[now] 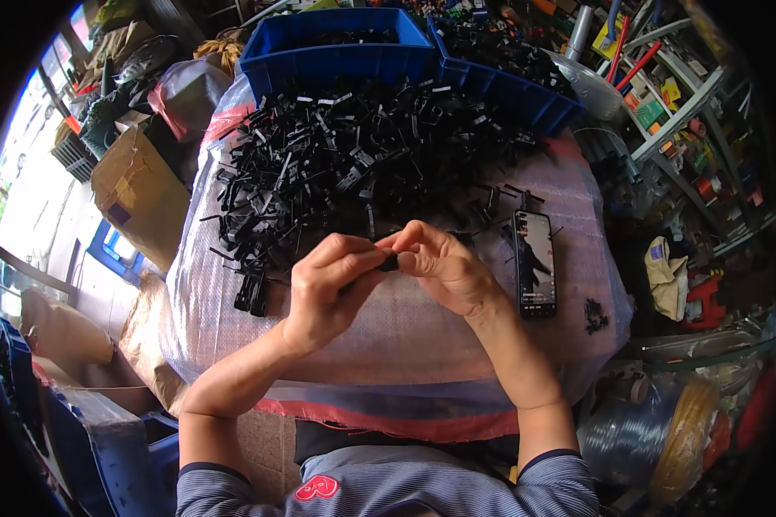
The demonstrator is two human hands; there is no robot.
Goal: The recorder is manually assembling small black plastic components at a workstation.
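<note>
My left hand (329, 280) and my right hand (447, 269) meet over the near part of the table, fingers closed around a small black plastic part (390, 263). Most of that part is hidden by the fingers, so its exact kind does not show. Just beyond my hands spreads a large heap of black plastic parts (345, 155), many with thin prongs. One black piece (250, 295) lies at the heap's near left edge, left of my left hand.
Two blue bins (336, 62) (509, 90) with black parts stand behind the heap. A phone (536, 263) with its screen lit lies at the right, near a small cluster of black bits (594, 316). A woven plastic sheet (405, 345) covers the table. Cardboard (138, 194) stands left; wire spools (655, 431) sit right.
</note>
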